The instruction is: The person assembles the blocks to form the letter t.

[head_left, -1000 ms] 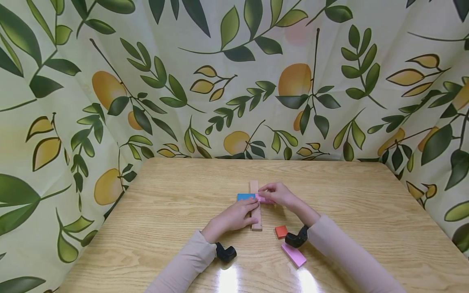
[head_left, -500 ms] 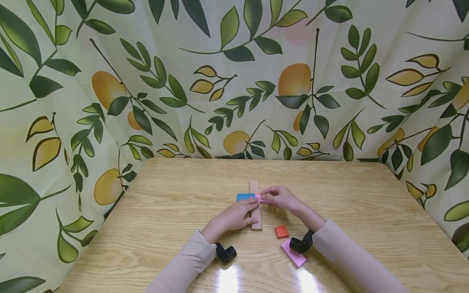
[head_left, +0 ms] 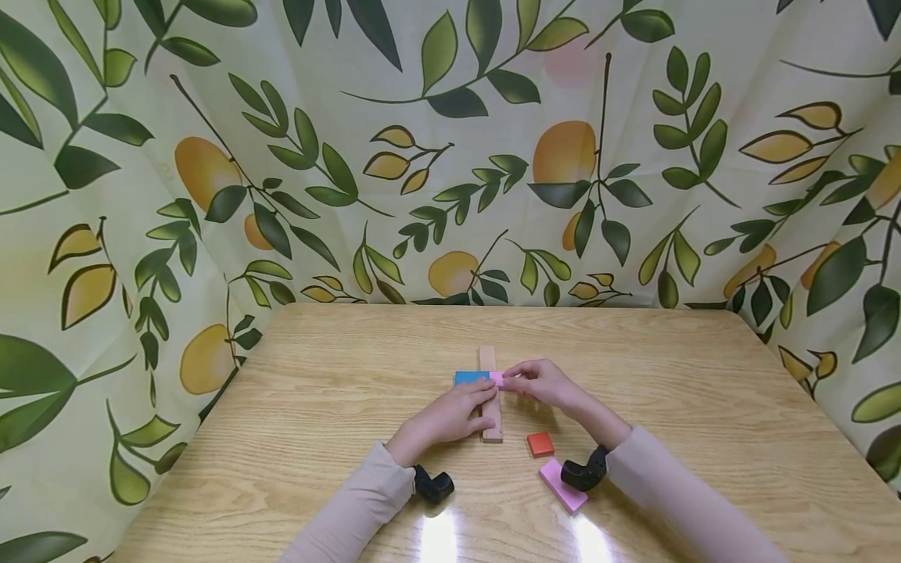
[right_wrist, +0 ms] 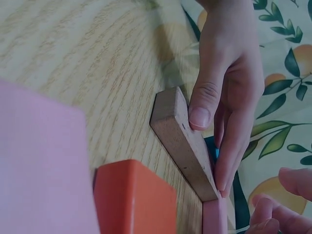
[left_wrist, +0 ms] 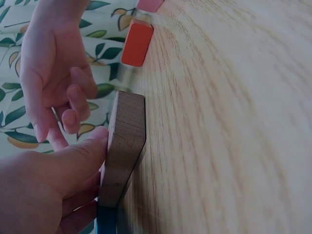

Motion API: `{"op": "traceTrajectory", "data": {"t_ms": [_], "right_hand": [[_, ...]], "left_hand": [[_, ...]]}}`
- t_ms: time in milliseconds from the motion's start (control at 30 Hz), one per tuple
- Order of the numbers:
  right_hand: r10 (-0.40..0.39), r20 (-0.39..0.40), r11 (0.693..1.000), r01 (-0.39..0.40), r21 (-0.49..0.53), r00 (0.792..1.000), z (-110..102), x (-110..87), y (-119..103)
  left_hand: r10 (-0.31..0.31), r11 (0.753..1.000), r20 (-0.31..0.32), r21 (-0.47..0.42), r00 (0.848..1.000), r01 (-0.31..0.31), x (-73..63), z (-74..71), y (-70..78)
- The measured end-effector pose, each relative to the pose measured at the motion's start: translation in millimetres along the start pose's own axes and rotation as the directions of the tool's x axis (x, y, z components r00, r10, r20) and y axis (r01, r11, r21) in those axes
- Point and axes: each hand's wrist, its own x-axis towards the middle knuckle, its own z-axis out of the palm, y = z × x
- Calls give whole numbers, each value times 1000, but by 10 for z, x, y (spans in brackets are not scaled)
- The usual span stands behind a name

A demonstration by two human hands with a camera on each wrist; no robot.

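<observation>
Nearer wooden block (right_wrist: 187, 156) beneath the left fingers (right_wrist: 231, 156)

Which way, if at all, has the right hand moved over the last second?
Yes: in the head view, the right hand has shifted slightly right and down the picture, judged against the blue block.

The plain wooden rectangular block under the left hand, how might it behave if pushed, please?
The wooden block looks stiff, given its crisp edges. Lying flat, it probably won't roll. Pushed forward, it may nudge the blue rectangular block and pink rectangular block at its far end.
</observation>
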Motion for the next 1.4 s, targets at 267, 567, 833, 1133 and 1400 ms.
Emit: {"op": "traceTrajectory", "data": {"t_ms": [267, 567, 833, 1133, 1400], "right_hand": [[-5, 25, 1000, 5, -1, 1000, -16, -60, -13], [-21, 42, 1000, 21, -6, 999, -4, -123, 15], [-51, 71, 999, 50, 15, 996, 8, -184, 61], [-30, 62, 999, 29, 22, 998, -31, -259, 113], [3, 68, 999, -6, 32, 998, -27, -314, 140]], "left_hand": [[-9, 1000, 2, -6, 1000, 9, 4, 15, -15], [-10, 1000, 5, -15, 1000, 10, -1, 4, -4], [-15, 1000, -5, -15, 1000, 15, 3, 16, -13], [-12, 1000, -6, -13, 1000, 12, 4, 27, -14], [-28, 1000, 2, -5, 1000, 28, -7, 13, 6]]}}
